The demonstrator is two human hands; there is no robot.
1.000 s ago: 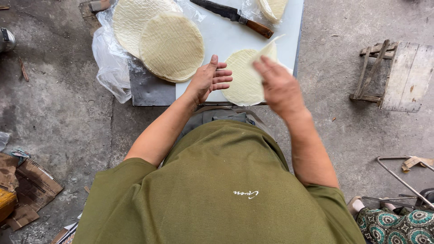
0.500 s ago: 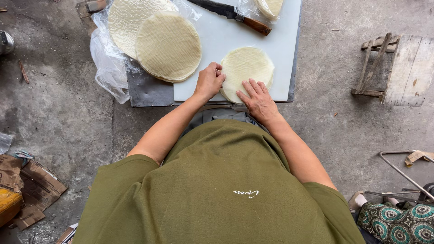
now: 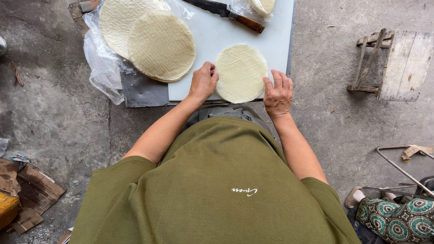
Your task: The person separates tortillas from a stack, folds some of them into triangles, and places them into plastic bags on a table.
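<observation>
A person in an olive-green shirt leans over a low white desk (image 3: pixel 275 43) set on a rough concrete floor (image 3: pixel 54 113), the head camera looking straight down past the shoulders to both bare hands. On the far left of the desk, a stack of large pale round wrappers (image 3: pixel 156 43) rests partly on a clear plastic bag (image 3: pixel 97 63), which appears to keep the sheets off the dark metal plate (image 3: pixel 142 90) beneath and within easy reach. A wooden stool (image 3: pixel 393 63) stands well apart on the right, and flattened cardboard (image 3: pixel 27 192) lies on the floor at the near left. Across the far edge of the desk lies a knife with a brown wooden handle (image 3: pixel 226 11), blade pointing left, clear of the working area. At the near edge of the desk sits a single smaller round wrapper (image 3: pixel 241 72), laid flat between the hands. The left hand (image 3: pixel 203 82) is curled at the disc's left rim, fingers (image 3: pixel 209 70) bent narrow and touching its edge as if to steady it. The right hand (image 3: pixel 278 92) rests at the disc's right rim, fingers spread wide and flat, holding nothing, framing the sheet from that side.
</observation>
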